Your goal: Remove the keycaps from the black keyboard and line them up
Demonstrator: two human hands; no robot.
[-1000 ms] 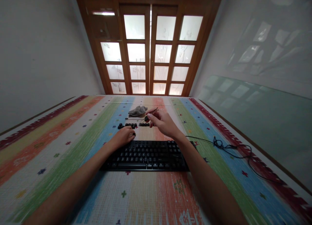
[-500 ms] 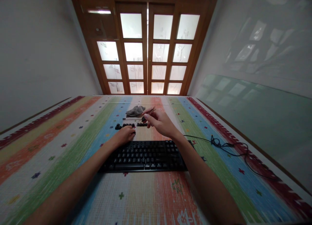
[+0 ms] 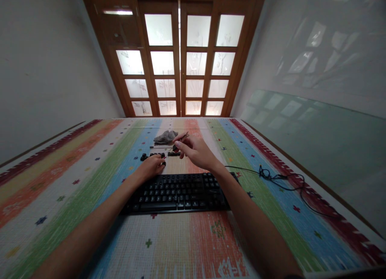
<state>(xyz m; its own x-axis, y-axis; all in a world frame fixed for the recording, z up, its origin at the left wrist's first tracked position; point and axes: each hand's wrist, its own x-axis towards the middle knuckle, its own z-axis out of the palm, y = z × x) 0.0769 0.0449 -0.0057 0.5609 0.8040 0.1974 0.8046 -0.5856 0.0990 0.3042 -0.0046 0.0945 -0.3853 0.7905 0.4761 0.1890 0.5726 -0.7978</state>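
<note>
My left hand point(image 3: 150, 167) is closed just beyond the top left of a black keyboard point(image 3: 181, 194), its fingertips pinching a small black keycap point(image 3: 163, 164). My right hand point(image 3: 197, 151) is raised beyond the keyboard's upper edge. Between its thumb and fingers is a thin stick-like tool point(image 3: 185, 136) whose kind I cannot make out; a small dark piece point(image 3: 175, 148) shows by the thumb. Past my left fingers lie several loose black keycaps point(image 3: 144, 156), with another group point(image 3: 173, 153) below my right hand.
A crumpled grey cloth point(image 3: 165, 137) lies beyond the hands, near a thin dark rod point(image 3: 158, 147). The keyboard's black cable point(image 3: 280, 177) runs out to the right in loose coils. A striped tablecloth point(image 3: 150, 246) covers the table, and a glass panel point(image 3: 316, 138) leans at the right wall.
The whole view has shifted slightly, so everything sits a little further left. Both hands keep nearly the same pose and grip.
</note>
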